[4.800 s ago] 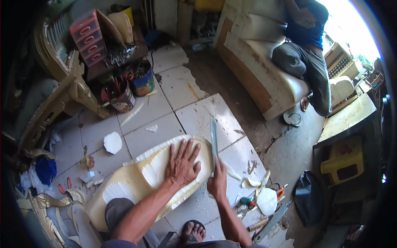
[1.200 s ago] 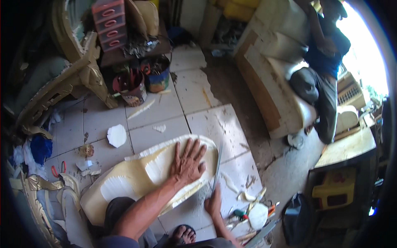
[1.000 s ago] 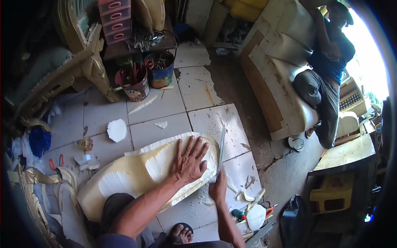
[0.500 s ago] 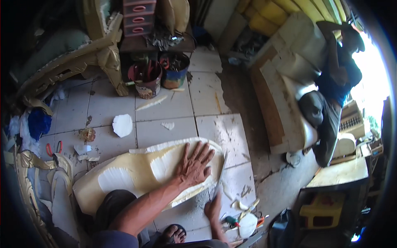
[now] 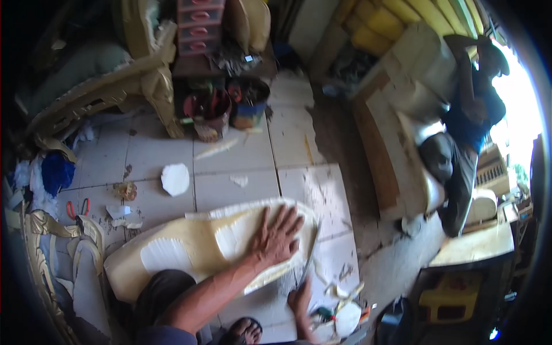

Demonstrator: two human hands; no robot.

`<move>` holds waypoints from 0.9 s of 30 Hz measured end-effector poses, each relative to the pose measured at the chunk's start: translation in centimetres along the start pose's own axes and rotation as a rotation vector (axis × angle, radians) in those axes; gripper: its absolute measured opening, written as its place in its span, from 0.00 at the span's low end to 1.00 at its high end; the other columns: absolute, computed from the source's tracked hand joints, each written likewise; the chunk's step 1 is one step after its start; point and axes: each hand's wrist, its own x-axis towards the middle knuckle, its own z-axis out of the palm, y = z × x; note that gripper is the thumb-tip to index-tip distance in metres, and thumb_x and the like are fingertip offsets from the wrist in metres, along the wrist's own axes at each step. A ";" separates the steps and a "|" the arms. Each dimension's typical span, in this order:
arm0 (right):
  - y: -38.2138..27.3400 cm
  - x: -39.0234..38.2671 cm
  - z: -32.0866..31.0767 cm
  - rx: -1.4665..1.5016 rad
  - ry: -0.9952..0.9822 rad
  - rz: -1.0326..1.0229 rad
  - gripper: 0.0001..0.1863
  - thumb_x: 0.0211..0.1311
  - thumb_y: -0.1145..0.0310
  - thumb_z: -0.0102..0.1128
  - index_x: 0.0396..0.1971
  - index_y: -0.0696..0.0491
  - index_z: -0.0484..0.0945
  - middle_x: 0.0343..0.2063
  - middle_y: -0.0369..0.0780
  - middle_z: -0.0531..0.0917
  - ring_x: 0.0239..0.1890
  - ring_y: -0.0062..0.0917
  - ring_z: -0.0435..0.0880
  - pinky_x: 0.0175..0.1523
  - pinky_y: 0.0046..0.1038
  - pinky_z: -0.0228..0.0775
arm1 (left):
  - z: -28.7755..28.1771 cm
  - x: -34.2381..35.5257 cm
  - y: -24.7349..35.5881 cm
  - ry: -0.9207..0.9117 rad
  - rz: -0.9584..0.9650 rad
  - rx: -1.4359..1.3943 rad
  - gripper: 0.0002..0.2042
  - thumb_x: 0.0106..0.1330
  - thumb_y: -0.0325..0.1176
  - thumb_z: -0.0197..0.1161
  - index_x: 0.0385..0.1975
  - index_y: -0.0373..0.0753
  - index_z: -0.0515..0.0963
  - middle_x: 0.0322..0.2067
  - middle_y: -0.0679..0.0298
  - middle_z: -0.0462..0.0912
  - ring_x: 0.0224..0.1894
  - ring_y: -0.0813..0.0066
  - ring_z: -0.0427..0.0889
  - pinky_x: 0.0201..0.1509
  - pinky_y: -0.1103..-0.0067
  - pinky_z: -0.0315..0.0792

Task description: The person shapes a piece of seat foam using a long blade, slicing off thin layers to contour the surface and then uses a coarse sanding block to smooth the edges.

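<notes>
A long cream foam piece (image 5: 195,241), moulded with two shaved white patches, lies slanting across my lap area, resting against my bent leg. My left hand (image 5: 277,236) lies flat on its right part with fingers spread. My right hand (image 5: 299,299), low beside the foam's right end, grips a long thin metal blade (image 5: 313,244) that runs up along the rim. Pale shavings (image 5: 339,290) and a green-handled tool (image 5: 325,315) lie on the tiles to the right of that hand.
Ahead are a white foam offcut (image 5: 175,179), buckets of tools (image 5: 207,115) and pink drawers (image 5: 200,29). A gold chair frame (image 5: 103,95) stands left. A person (image 5: 471,109) leans on a pale sofa (image 5: 374,149), below stacked yellow foam (image 5: 379,29). Red scissors (image 5: 77,210) lie left.
My right hand and the blade have drawn down along the foam's end towards me. My left hand stays pressed on the foam. The view has shifted, showing more stacked yellow foam.
</notes>
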 end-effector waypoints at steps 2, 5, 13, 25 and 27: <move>-2.3 10.8 -1.2 -0.184 -0.142 0.031 0.44 0.49 0.86 0.52 0.73 0.63 0.59 0.70 0.61 0.67 0.72 0.56 0.67 0.75 0.43 0.62 | 1.3 -0.6 -1.1 0.073 -0.017 0.003 0.34 0.73 0.52 0.50 0.78 0.48 0.60 0.81 0.58 0.49 0.83 0.54 0.44 0.82 0.43 0.33; -1.6 3.4 -0.8 -0.241 -0.084 0.087 0.45 0.48 0.88 0.49 0.74 0.62 0.59 0.70 0.60 0.68 0.73 0.53 0.66 0.76 0.41 0.60 | 1.2 -0.8 -1.4 0.052 -0.023 -0.052 0.35 0.72 0.51 0.53 0.79 0.48 0.59 0.81 0.58 0.49 0.83 0.53 0.43 0.82 0.43 0.31; -0.1 5.9 -0.9 -0.310 -0.092 0.054 0.43 0.50 0.89 0.47 0.73 0.62 0.60 0.69 0.59 0.69 0.72 0.54 0.67 0.75 0.42 0.62 | 1.3 -0.5 -0.9 0.105 0.010 -0.013 0.35 0.72 0.53 0.51 0.78 0.48 0.59 0.80 0.57 0.51 0.83 0.52 0.45 0.82 0.43 0.33; -3.3 7.3 0.8 -0.184 0.034 -0.039 0.47 0.45 0.87 0.52 0.74 0.59 0.60 0.71 0.60 0.66 0.74 0.56 0.62 0.80 0.45 0.53 | 1.1 -0.5 -0.8 0.093 0.021 0.030 0.36 0.70 0.49 0.54 0.78 0.46 0.59 0.80 0.56 0.52 0.82 0.52 0.46 0.81 0.44 0.33; -1.9 -0.1 2.6 -0.170 0.074 0.042 0.48 0.41 0.88 0.48 0.73 0.58 0.63 0.70 0.59 0.68 0.74 0.57 0.63 0.80 0.46 0.52 | 1.4 -0.4 -1.1 0.096 0.011 0.052 0.37 0.70 0.49 0.55 0.78 0.45 0.59 0.80 0.56 0.52 0.82 0.51 0.46 0.81 0.44 0.33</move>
